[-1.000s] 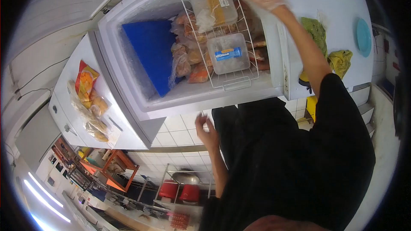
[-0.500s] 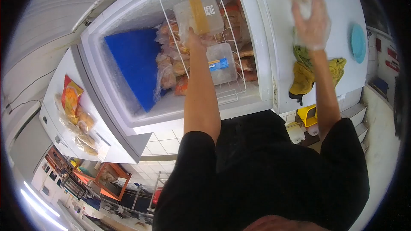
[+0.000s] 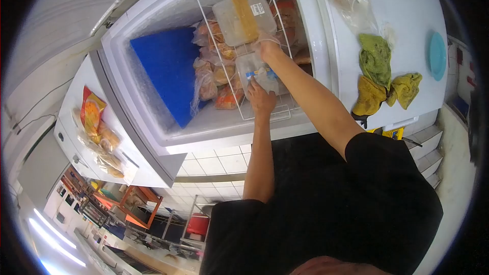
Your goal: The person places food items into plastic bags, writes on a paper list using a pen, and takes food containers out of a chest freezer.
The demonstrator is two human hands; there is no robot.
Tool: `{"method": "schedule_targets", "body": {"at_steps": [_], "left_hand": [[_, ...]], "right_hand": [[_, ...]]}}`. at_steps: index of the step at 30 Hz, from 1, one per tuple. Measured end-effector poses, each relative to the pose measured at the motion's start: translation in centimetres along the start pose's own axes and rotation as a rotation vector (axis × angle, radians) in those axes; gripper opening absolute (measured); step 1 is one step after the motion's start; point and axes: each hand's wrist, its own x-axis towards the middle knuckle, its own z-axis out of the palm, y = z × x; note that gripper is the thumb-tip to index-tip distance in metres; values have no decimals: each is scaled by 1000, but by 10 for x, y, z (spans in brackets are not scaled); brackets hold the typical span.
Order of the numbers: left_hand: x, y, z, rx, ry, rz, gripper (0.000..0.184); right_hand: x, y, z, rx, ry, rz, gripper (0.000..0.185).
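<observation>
Inside a white chest freezer (image 3: 168, 145), a wire basket (image 3: 243, 117) holds two clear plastic containers. The upper container (image 3: 224, 23) has a brown tape strip and a white label. Over the near edge of the lower container (image 3: 246, 63), which bears blue tape, my left hand (image 3: 262, 99) has its fingers bent, thumb apart from the index. My right hand (image 3: 268, 50), in a thin clear glove, sits between the two containers. Its fingertips are blurred and partly hidden. Bagged food (image 3: 206, 84) lies beside and under the basket.
A blue panel (image 3: 163, 79) stands inside the freezer at left. On the white lid at right are a clear plastic bag (image 3: 351, 0), green and yellow cloths (image 3: 376, 61) and a turquoise plate (image 3: 436, 56). Food packets (image 3: 94, 114) lie on the left white surface.
My right hand has left the plastic bag on the right lid and come into the basket. My left hand has moved from the upper container down to the lower one.
</observation>
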Motion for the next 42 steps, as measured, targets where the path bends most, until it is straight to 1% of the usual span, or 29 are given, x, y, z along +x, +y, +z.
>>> {"method": "schedule_targets", "body": {"at_steps": [1, 3, 5, 6, 7, 8, 9, 10, 11, 13, 15, 16, 18, 19, 21, 22, 24, 29, 32, 34, 35, 36, 37, 38, 39, 40, 41, 42], "left_hand": [[-5, 5, -6, 44, 21, 65, 85], [-11, 11, -17, 7, 15, 72, 85], [-17, 16, -28, -35, 21, 77, 85], [-20, 17, -35, -75, 11, 97, 82], [-22, 18, -42, -114, 3, 122, 78], [-25, 18, -48, -121, 19, 116, 78], [-28, 19, -54, -200, 49, 135, 75], [-33, 19, -60, -278, 80, 154, 71], [-38, 21, -70, -280, 95, 150, 71], [-45, 27, -89, -306, 139, 148, 67], [-52, 23, -97, -339, 179, 164, 66], [-57, 21, -100, -371, 197, 176, 66], [-65, 17, -105, -383, 226, 191, 65], [-69, 17, -108, -394, 242, 197, 65], [-77, 17, -115, -388, 251, 211, 65], [-82, 17, -118, -381, 249, 212, 65], [-92, 16, -124, -379, 266, 214, 65], [-118, 1, -137, -397, 273, 266, 67], [-137, -6, -149, -379, 319, 246, 66], [-152, -2, -172, -608, 222, 76, 67], [-159, 7, -188, -609, 233, 83, 67], [-165, 15, -205, -800, 239, 74, 69], [-170, 25, -225, -993, 244, 67, 71], [-175, 34, -245, -1161, 188, 116, 74], [-179, 38, -263, -1168, 204, 129, 74], [-185, 40, -280, -1402, 83, 175, 75], [-192, 40, -297, -1628, -49, 224, 78], [-200, 41, -311, -1545, -32, 164, 89]], "right_hand": [[4, 4, 5, 51, 19, -62, 33], [12, 13, 11, 159, 7, -204, 30], [21, 27, 9, 273, -73, -349, 31], [26, 32, 6, 407, -149, -493, 32], [11, 24, 4, 398, -166, -495, 32], [-15, 10, -2, 385, -185, -394, 34], [-30, 0, -8, 371, -201, -294, 37], [-24, 3, -22, 361, -216, -296, 37], [-9, 14, -43, 101, -346, -463, 38], [-29, 6, -50, -165, -486, -637, 40], [-110, -32, -55, 276, -533, -131, 39], [-123, -34, -60, 274, -545, -138, 39], [-142, -40, -70, 271, -665, -137, 41], [-149, -42, -74, 274, -676, -151, 41], [-165, -44, -81, 292, -861, -63, 45], [-179, -46, -83, 292, -872, -72, 45], [-207, -52, -86, 308, -975, -16, 47], [-256, -54, -93, 271, -1028, -38, 42], [-289, -61, -102, 239, -1074, -48, 42], [-300, -63, -107, 232, -1111, -54, 41], [-299, -65, -111, 224, -1156, -12, 41], [-299, -66, -116, 214, -1201, 30, 41], [-295, -67, -125, 206, -1213, 22, 41], [-291, -69, -134, 171, -1324, 1, 40], [-292, -70, -135, 131, -1437, -18, 40], [-307, -73, -134, 118, -1452, -21, 40], [-329, -79, -135, -123, -1289, -164, 40], [-345, -83, -135, -352, -1106, -305, 40]]}}
